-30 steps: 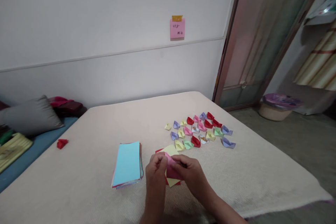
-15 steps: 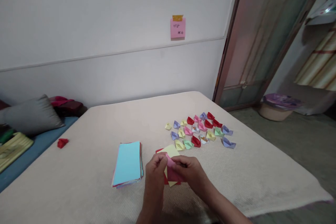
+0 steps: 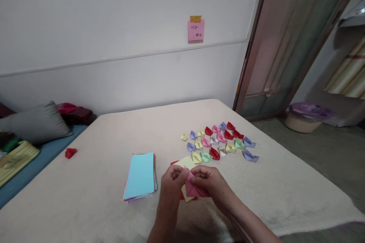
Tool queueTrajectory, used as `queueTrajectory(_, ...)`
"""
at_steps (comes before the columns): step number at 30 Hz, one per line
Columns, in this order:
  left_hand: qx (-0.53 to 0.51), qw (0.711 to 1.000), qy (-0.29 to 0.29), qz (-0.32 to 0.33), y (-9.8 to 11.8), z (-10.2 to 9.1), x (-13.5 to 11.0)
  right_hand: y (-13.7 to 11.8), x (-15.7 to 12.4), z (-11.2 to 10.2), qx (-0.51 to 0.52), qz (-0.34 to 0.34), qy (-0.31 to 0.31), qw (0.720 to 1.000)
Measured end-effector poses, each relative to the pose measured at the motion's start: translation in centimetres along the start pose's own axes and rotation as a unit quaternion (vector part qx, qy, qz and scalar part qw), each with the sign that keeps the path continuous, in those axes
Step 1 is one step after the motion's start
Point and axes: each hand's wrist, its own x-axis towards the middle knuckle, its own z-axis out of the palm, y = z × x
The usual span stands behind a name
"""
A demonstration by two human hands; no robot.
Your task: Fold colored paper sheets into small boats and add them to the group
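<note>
A pink sheet of paper (image 3: 194, 189), partly folded, is held between both hands. My left hand (image 3: 172, 180) pinches its upper left edge between thumb and fingers. My right hand (image 3: 210, 179) grips it from the right, thumb on the near face and fingers curled behind. Under the hands lie loose yellow paper (image 3: 186, 162) and red paper (image 3: 174, 162). Beyond them, several folded paper boats (image 3: 214, 154) in red, pink, yellow, green, purple and white stand in loose rows. To the left is a stack of coloured paper (image 3: 141, 174) with light blue on top.
A red folded paper piece (image 3: 70, 152) lies at the left of the cream-covered surface (image 3: 108, 140). Past the left edge are a grey pillow (image 3: 42, 123) and a yellow bundle (image 3: 18, 159). A pink note (image 3: 196, 31) hangs on the wall; a tub (image 3: 303, 121) stands on the floor.
The pink paper has turned in my hands, and more of its folded face shows below the fingers. Both hands appear slightly farther right, as the whole view has shifted a little.
</note>
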Motion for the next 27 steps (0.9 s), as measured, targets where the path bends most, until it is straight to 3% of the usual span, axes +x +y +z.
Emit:
queueTrajectory(7, 0.027, 0.999, -0.014, 0.017, -1.0, -0.2, 0.2, 0.2, 0.0, -0.3, 0.024, 0.029, -0.034, 0.999)
queueTrajectory(17, 0.037, 0.999, 0.0, -0.024, 1.3, 0.4, -0.8, -0.4, -0.1, -0.2, 0.022, 0.045, -0.033, 0.998)
queueTrajectory(27, -0.046, 0.997, -0.035, -0.044, 1.8, 0.5, -1.3, -1.4, -0.7, -0.6, 0.183, 0.106, -0.101, 0.972)
